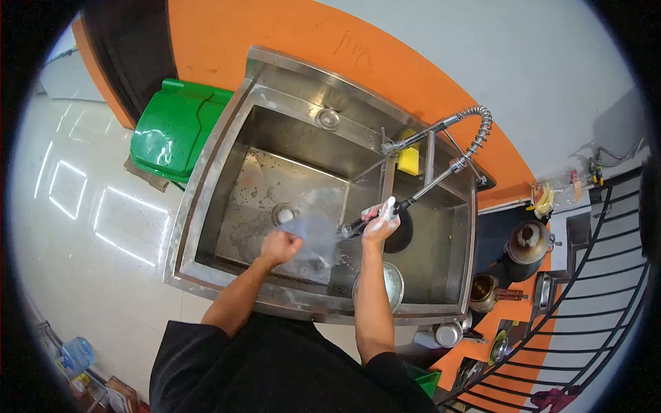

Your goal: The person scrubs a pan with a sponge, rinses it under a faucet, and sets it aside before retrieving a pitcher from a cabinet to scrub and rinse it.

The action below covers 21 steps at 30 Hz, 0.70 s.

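My left hand is closed on the edge of a translucent plastic sheet or lid over the left basin of a steel sink; its exact kind is blurred. My right hand, with white foam on it, grips the black spray nozzle of a spring-hose faucet. The nozzle's head points left toward the plastic, and a spray of water shows between them. Partly behind my right forearm is a round bowl. A dark round object sits in the right basin behind my right hand.
A yellow sponge lies on the divider by the faucet base. The left basin has a drain. Left of the sink stands a green bin. Pots and pans stand to the right, beside a black metal railing.
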Each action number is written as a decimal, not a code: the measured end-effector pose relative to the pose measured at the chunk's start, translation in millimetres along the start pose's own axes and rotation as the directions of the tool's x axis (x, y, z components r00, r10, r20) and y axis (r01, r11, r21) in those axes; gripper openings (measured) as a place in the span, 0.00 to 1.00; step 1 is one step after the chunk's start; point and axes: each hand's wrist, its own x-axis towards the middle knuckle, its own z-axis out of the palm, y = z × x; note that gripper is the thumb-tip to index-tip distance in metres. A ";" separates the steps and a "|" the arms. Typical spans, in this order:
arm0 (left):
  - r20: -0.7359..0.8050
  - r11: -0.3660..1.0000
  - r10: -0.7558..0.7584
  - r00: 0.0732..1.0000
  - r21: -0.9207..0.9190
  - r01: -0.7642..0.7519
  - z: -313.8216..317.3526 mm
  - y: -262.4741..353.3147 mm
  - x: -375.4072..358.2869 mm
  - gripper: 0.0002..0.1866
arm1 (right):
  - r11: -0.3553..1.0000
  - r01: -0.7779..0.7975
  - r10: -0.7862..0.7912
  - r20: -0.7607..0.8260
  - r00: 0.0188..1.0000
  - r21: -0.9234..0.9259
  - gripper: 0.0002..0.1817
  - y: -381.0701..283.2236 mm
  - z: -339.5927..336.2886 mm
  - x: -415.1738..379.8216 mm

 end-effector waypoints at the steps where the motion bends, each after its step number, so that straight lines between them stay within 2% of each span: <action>1: -0.081 0.993 -0.114 0.990 -0.023 0.112 -0.8 -3.5 2.2 0.22 | 0.999 0.031 -0.031 -0.002 1.000 -0.036 0.24 2.5 -1.8 -3.4; 2: -0.070 0.995 -0.101 0.992 -0.018 0.100 1.0 1.9 0.1 0.22 | 1.000 0.005 -0.005 0.024 1.000 0.008 0.23 9.7 -6.0 -6.3; 4: -0.029 1.000 0.013 0.999 0.017 -0.012 2.2 15.4 -6.3 0.22 | 0.982 -0.143 0.144 -0.002 0.990 0.126 0.21 7.6 3.9 -13.5; 5: -0.012 0.999 0.035 0.999 0.027 -0.035 5.9 17.6 -4.6 0.22 | 0.975 -0.141 0.144 -0.002 0.990 0.171 0.21 9.5 8.0 -13.1; 7: -0.148 0.997 -0.071 0.986 -0.009 0.071 17.0 12.2 4.6 0.23 | 0.951 -0.152 0.151 0.025 0.988 0.270 0.21 10.3 8.9 -8.7; 8: -0.137 0.999 -0.045 0.990 0.004 0.046 27.8 -3.4 17.7 0.23 | 0.925 -0.212 0.205 0.055 0.977 0.316 0.20 15.4 2.5 -2.1; 9: -0.118 0.963 -0.192 0.974 -0.213 0.164 45.2 -28.1 34.6 0.21 | 0.961 -0.157 0.160 0.006 0.987 0.227 0.19 8.5 7.8 -3.6; 10: -0.065 0.867 -0.333 0.940 -0.414 0.278 60.6 -41.9 47.4 0.19 | 0.985 -0.108 0.114 -0.039 0.993 0.132 0.18 -1.3 18.0 -6.7; 11: -0.056 0.877 -0.315 0.948 -0.400 0.268 71.8 -44.0 54.7 0.19 | 0.995 -0.084 0.085 -0.020 0.996 0.052 0.28 -8.0 25.2 -8.5; 13: 0.282 0.537 -0.210 0.936 -0.767 0.352 85.0 -37.6 67.5 0.13 | 0.989 -0.113 0.115 -0.015 0.993 0.100 0.27 -9.1 30.8 -10.7; 14: 0.291 0.553 -0.197 0.936 -0.755 0.351 88.7 -32.1 66.5 0.13 | 0.985 -0.146 0.147 0.001 0.989 0.094 0.27 -10.6 37.6 -16.4; 16: 0.312 0.488 -0.116 0.943 -0.809 0.327 93.5 -17.9 64.6 0.19 | 0.962 -0.225 0.230 -0.015 0.973 0.153 0.26 -10.5 41.3 -22.1; 17: 0.338 0.446 -0.068 0.939 -0.831 0.332 95.1 -20.5 67.0 0.22 | 0.934 -0.258 0.271 -0.019 0.962 0.247 0.25 -11.4 44.2 -25.3; 18: 0.335 0.455 -0.069 0.940 -0.828 0.328 100.5 -28.6 76.2 0.22 | 0.932 -0.257 0.270 -0.019 0.963 0.257 0.25 -10.9 42.8 -25.4; 20: 0.528 0.320 -0.272 0.804 -0.739 0.594 100.8 -36.6 85.0 0.17 | 0.949 -0.260 0.266 -0.010 0.964 0.180 0.24 -12.3 37.0 -26.2; 21: 0.522 0.319 -0.282 0.805 -0.741 0.591 95.7 -38.3 82.1 0.17 | 0.937 -0.280 0.292 -0.028 0.956 0.209 0.24 -13.6 35.3 -23.9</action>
